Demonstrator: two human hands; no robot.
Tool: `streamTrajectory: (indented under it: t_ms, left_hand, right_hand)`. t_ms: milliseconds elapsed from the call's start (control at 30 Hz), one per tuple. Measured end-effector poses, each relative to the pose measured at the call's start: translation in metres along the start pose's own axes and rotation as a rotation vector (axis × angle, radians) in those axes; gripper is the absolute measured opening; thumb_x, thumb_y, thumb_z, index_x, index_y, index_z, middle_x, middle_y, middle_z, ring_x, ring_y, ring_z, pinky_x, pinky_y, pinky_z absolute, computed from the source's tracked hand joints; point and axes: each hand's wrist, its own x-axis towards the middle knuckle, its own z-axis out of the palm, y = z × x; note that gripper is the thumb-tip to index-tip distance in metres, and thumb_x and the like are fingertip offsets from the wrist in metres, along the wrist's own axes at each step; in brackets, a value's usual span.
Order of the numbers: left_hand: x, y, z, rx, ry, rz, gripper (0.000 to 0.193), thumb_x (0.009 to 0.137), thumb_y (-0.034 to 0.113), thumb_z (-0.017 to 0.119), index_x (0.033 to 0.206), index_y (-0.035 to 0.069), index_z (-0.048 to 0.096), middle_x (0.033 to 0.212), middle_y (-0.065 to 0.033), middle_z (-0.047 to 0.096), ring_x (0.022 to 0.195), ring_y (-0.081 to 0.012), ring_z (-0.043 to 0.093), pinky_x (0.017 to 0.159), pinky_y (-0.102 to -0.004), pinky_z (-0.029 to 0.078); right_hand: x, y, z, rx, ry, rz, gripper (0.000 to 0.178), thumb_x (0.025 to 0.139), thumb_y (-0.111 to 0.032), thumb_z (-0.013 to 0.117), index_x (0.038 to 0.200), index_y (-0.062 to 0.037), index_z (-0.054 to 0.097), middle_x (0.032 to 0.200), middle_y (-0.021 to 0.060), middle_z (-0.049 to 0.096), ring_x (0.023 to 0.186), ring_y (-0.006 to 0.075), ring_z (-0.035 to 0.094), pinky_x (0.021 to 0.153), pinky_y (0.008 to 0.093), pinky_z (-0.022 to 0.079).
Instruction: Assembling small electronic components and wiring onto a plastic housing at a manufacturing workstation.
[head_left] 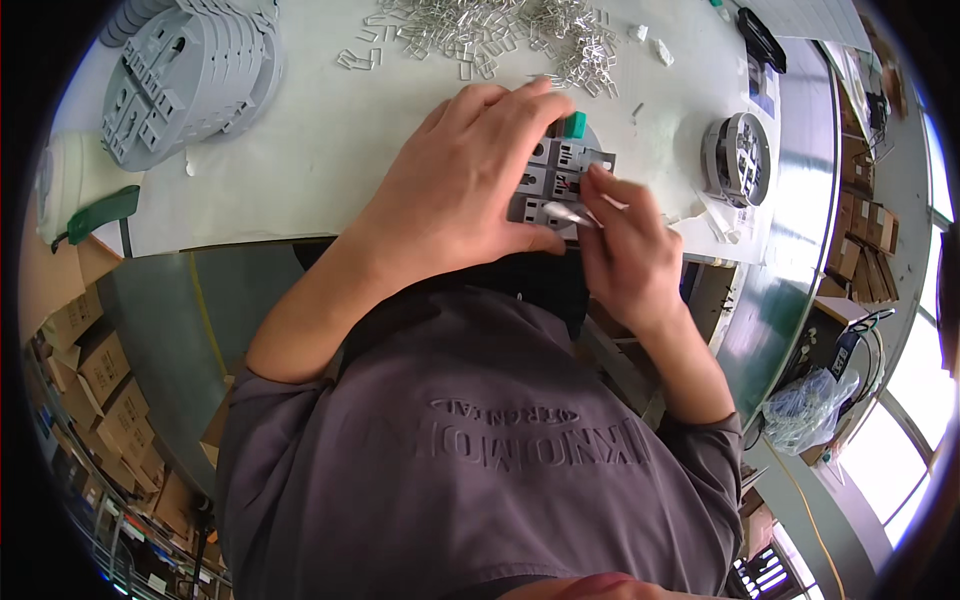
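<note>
My left hand (455, 185) is wrapped round the left side of a grey plastic base (535, 182) with several slots and sockets, holding it at the table's near edge. A small green block (574, 125) shows at the base's far side, by my left fingertips. My right hand (635, 250) is closed in a pinch at the base's right side. From it a slim whitish, shiny piece (570, 213) points left across the base; it is blurred, and its kind cannot be made out. Beyond my left hand lies a heap of bent metal wire clips (470, 25).
A stack of round grey bases (200, 85) stands at the far left, near a green-handled object (105, 213). To the right sits a round grey part (738, 160) on its edge. A black object (762, 40) lies at the far right. Cardboard boxes (110, 370) are stacked lower left.
</note>
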Motion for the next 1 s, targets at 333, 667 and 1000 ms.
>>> streamTrajectory:
  t_ms: [333, 667, 1000]
  left_hand:
    - [-0.002, 0.005, -0.006, -0.011, 0.057, 0.154, 0.1, 0.061, 0.013, 0.099, 0.152, 0.013, 0.057, 0.156, -0.0165, 0.05, 0.134, -0.0322, 0.058, 0.11, -0.0437, 0.051]
    - [-0.011, -0.007, -0.013, -0.109, 0.05, 0.017, 0.1, 0.063, 0.023, 0.102, 0.152, 0.008, 0.058, 0.145, -0.0158, 0.056, 0.124, -0.0297, 0.065, 0.101, -0.0389, 0.056]
    - [-0.004, -0.014, 0.011, -0.166, 0.118, -0.024, 0.111, 0.057, 0.033, 0.107, 0.154, 0.005, 0.059, 0.109, -0.0096, 0.073, 0.096, -0.0242, 0.068, 0.09, -0.0359, 0.056]
  right_hand:
    - [0.009, 0.012, -0.033, 0.999, 0.446, 0.571, 0.034, 0.107, 0.002, 0.056, 0.138, 0.0043, 0.068, 0.12, 0.0133, 0.072, 0.065, 0.0105, 0.054, 0.059, 0.0221, 0.044]
    - [0.02, 0.007, -0.054, 0.477, -0.034, 0.387, 0.05, 0.097, 0.007, 0.064, 0.146, -0.0028, 0.069, 0.091, 0.0073, 0.07, 0.063, 0.0129, 0.049, 0.058, 0.0266, 0.039]
    - [0.035, -0.004, -0.053, 0.179, -0.36, 0.19, 0.05, 0.093, 0.01, 0.064, 0.139, -0.0057, 0.076, 0.073, 0.0067, 0.062, 0.059, 0.0161, 0.049, 0.057, 0.0303, 0.039]
